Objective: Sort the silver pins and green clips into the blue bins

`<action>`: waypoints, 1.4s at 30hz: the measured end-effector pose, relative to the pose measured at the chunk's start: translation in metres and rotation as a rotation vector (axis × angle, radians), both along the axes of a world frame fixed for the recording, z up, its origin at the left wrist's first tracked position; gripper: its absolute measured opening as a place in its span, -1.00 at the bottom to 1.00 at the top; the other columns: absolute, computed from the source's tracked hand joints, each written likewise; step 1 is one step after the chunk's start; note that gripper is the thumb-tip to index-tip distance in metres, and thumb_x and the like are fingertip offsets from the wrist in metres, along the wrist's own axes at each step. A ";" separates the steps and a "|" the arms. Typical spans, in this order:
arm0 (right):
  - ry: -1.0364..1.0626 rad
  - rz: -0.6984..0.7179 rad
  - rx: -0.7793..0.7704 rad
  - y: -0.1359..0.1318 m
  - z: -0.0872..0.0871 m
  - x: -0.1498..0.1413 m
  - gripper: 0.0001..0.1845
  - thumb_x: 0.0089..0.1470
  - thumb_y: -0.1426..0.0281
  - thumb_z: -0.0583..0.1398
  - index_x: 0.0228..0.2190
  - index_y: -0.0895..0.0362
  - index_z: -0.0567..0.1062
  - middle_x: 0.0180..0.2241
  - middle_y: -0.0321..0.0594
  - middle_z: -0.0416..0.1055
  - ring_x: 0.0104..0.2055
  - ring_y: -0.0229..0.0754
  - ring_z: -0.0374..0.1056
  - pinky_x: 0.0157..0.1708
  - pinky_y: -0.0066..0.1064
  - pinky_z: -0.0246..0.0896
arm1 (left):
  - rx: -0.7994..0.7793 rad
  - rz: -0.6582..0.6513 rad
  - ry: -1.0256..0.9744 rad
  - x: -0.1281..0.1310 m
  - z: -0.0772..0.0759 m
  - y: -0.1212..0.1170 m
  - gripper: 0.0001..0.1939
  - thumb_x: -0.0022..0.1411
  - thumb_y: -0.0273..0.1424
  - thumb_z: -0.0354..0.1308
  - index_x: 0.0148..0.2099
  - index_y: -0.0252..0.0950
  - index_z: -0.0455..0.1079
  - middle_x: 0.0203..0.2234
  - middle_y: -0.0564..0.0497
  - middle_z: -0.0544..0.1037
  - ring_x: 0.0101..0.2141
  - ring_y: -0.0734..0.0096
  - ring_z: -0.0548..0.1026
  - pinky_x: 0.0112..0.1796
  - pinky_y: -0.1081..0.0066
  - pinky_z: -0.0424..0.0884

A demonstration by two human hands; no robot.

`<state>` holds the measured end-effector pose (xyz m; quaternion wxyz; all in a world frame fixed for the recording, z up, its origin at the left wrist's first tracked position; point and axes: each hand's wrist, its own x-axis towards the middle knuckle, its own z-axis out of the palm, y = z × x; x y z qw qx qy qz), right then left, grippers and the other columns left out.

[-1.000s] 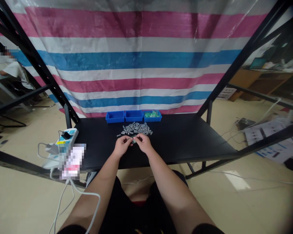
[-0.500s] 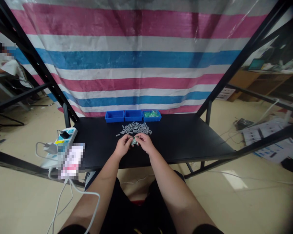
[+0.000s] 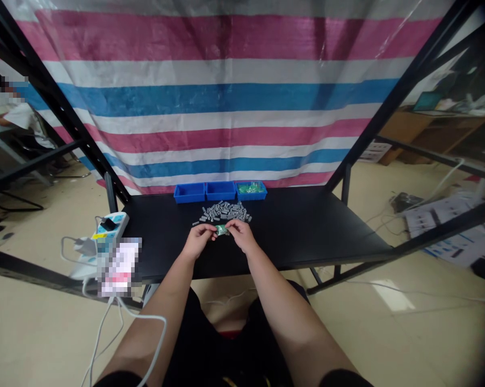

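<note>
The fingers of the left hand (image 3: 197,239) and right hand (image 3: 241,235) are pinched closed on opposite ends of a green circuit board (image 3: 221,230), held near the grey cylindrical parts (image 3: 225,210) and presumably light, stiff, fragile, best gripped by its edges.

Three blue bins (image 3: 221,197) on one black surface (image 3: 306,226). Hands: one left hand (image 3: 196,241), one right hand (image 3: 241,236). One green board (image 3: 221,230) held up. Green pieces (image 3: 251,188) in a bin: several, too jumbled to count tbh. Grey cylinders (image 3: 224,210): dozens easily, no exact number. One power strip (image 3: 120,219), one black plug (image 3: 108,223).
</note>
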<state>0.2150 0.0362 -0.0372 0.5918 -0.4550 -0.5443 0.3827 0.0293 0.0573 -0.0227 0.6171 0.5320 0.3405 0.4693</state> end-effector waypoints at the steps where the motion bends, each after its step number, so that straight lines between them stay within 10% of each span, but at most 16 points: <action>1: -0.023 -0.013 0.008 -0.001 0.000 0.000 -0.88 0.03 0.33 0.22 -0.43 0.10 0.55 -0.47 -0.29 0.47 -0.44 -0.22 0.38 -0.36 -0.40 0.28 | -0.024 0.002 -0.016 0.000 0.001 0.000 -0.77 0.06 -0.30 0.35 -0.32 -0.35 0.46 -0.51 0.05 0.53 -0.49 0.52 0.49 -0.41 0.48 0.47; 9: -0.351 -0.020 0.258 -0.011 0.012 -0.009 -0.81 0.10 0.47 0.13 -0.42 0.10 0.56 -0.39 -0.24 0.49 -0.35 -0.21 0.40 -0.29 -0.40 0.28 | -0.006 -0.112 0.125 0.004 0.006 -0.003 -0.53 0.11 -0.10 0.35 -0.10 -0.37 0.45 -0.36 -0.06 0.57 -0.37 0.36 0.57 -0.45 0.44 0.53; 23: -0.314 -0.098 0.302 -0.011 0.013 -0.012 -0.78 0.10 0.50 0.12 -0.42 0.09 0.57 -0.35 -0.21 0.53 -0.30 -0.19 0.45 -0.27 -0.38 0.33 | -0.008 -0.050 0.054 0.000 -0.004 0.000 -0.48 -0.02 -0.17 0.47 -0.09 -0.40 0.55 -0.36 -0.08 0.66 -0.39 0.38 0.60 -0.23 0.33 0.56; 32: -0.066 0.064 0.054 -0.008 0.002 -0.009 -0.72 0.03 0.34 0.26 -0.16 0.08 0.49 -0.38 -0.29 0.48 -0.39 -0.24 0.42 -0.36 -0.42 0.34 | -0.015 -0.035 -0.003 0.000 -0.001 -0.001 -0.48 -0.06 -0.19 0.49 -0.10 -0.39 0.52 -0.32 -0.09 0.66 -0.37 0.34 0.62 -0.18 0.26 0.58; 42: 0.057 0.129 -0.098 -0.002 0.001 -0.011 -0.59 -0.06 0.03 0.35 -0.41 0.11 0.47 -0.55 -0.31 0.47 -0.51 -0.23 0.42 -0.40 -0.35 0.41 | -0.008 -0.026 -0.011 0.001 -0.004 -0.001 -0.50 -0.05 -0.18 0.49 -0.16 -0.40 0.49 -0.37 -0.08 0.65 -0.37 0.36 0.62 -0.19 0.30 0.57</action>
